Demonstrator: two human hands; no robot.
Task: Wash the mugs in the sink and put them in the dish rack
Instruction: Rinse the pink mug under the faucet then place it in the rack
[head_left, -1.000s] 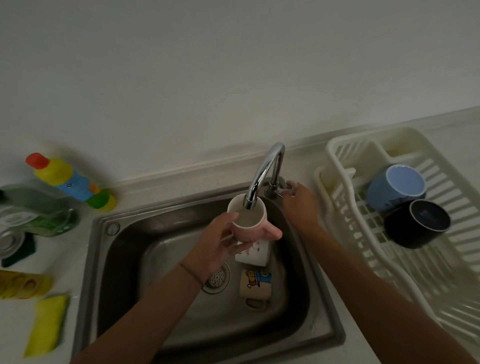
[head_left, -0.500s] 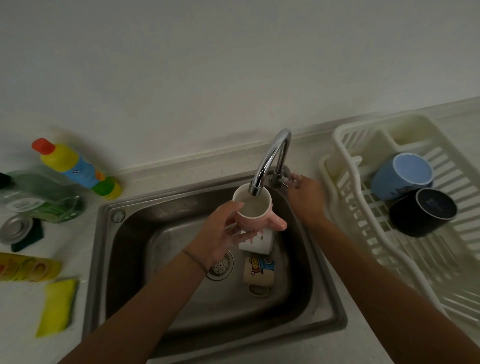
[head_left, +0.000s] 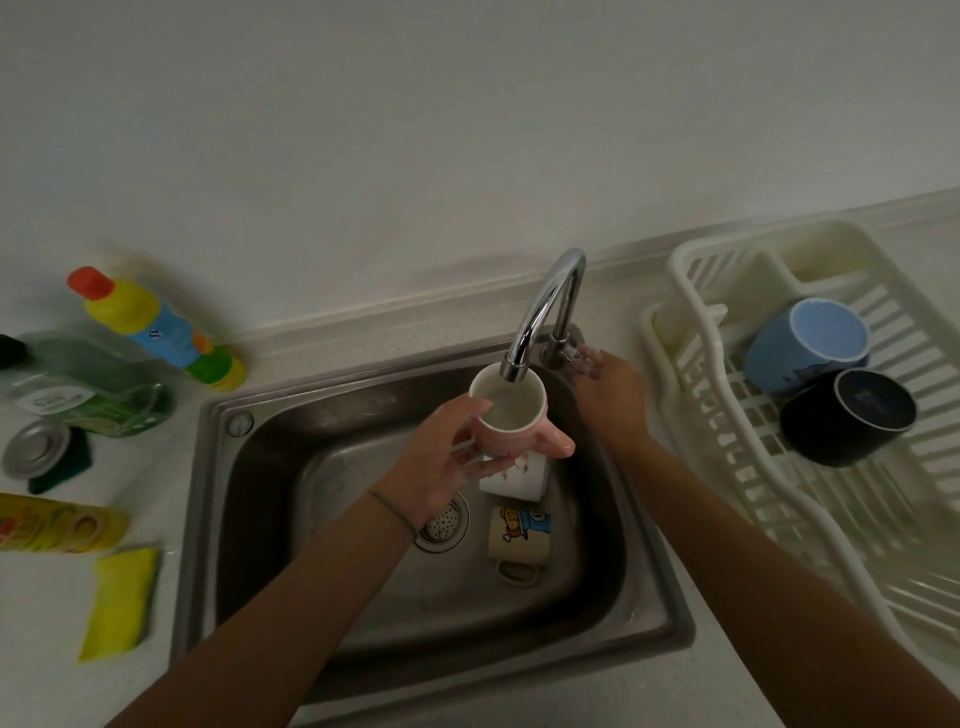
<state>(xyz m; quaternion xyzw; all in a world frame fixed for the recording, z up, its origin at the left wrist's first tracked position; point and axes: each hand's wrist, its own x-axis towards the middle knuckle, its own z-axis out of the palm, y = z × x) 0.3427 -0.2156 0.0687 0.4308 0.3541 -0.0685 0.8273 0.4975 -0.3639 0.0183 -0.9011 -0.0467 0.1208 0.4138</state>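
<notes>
Clearly rinsing is under way: the left hand (head_left: 447, 462) is gripping the pink mug (head_left: 511, 418) upright under the faucet (head_left: 540, 312) over the sink (head_left: 649, 597), the right hand's (head_left: 610, 395) fingers are touching its lever, grip unclear, so racking likely comes next.

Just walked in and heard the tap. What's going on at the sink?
A person is washing mugs. The left hand holds a pink mug upright under the faucet, while the right hand is at the tap handle. Two more mugs lie in the sink; a blue mug and a black mug are already in the rack.
</notes>
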